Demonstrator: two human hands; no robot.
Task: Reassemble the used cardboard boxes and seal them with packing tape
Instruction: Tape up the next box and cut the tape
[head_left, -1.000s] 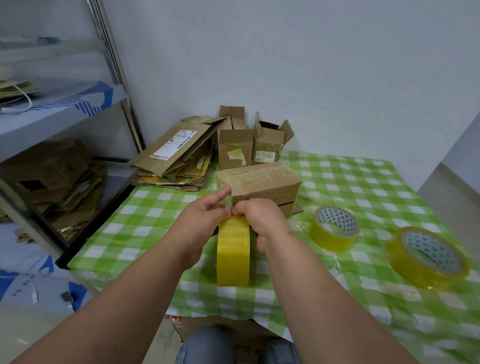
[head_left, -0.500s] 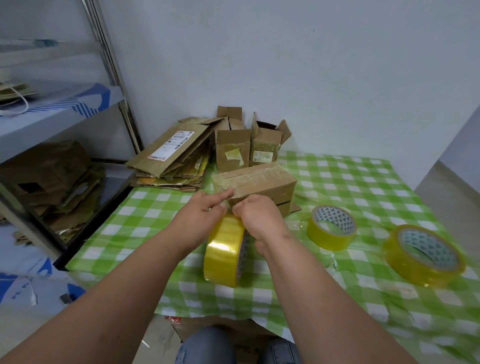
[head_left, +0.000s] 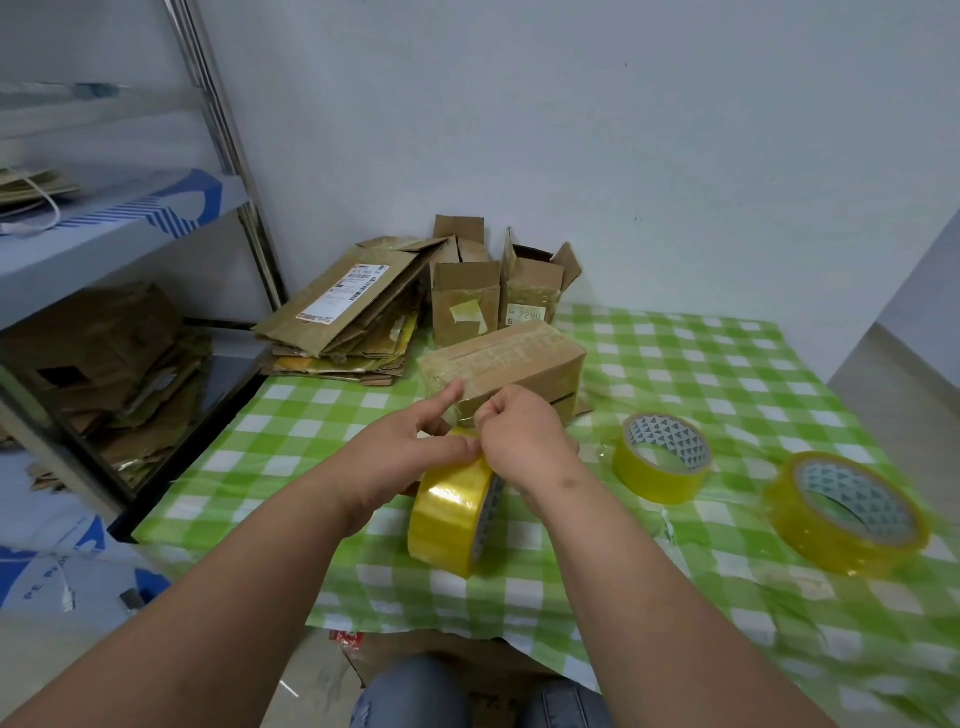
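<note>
A closed cardboard box (head_left: 511, 361) lies on the green checked tablecloth (head_left: 727, 374), its top covered in clear tape. Just in front of it I hold a yellow tape roll (head_left: 449, 514) on edge, tilted. My left hand (head_left: 405, 460) holds the roll's upper left side, with the index finger stretched toward the box's near corner. My right hand (head_left: 527, 439) grips the roll's top and pinches the tape end close to the box's front face.
Two more yellow tape rolls lie flat on the right, one (head_left: 661, 457) nearer, one (head_left: 844, 512) by the table's edge. Flattened boxes (head_left: 345, 306) and two small upright open boxes (head_left: 465, 301) stand at the back. A metal shelf (head_left: 104, 228) stands to the left.
The roll has tilted from upright to leaning left. Both hands have shifted slightly up toward the box, and my left index finger now points out at its corner.
</note>
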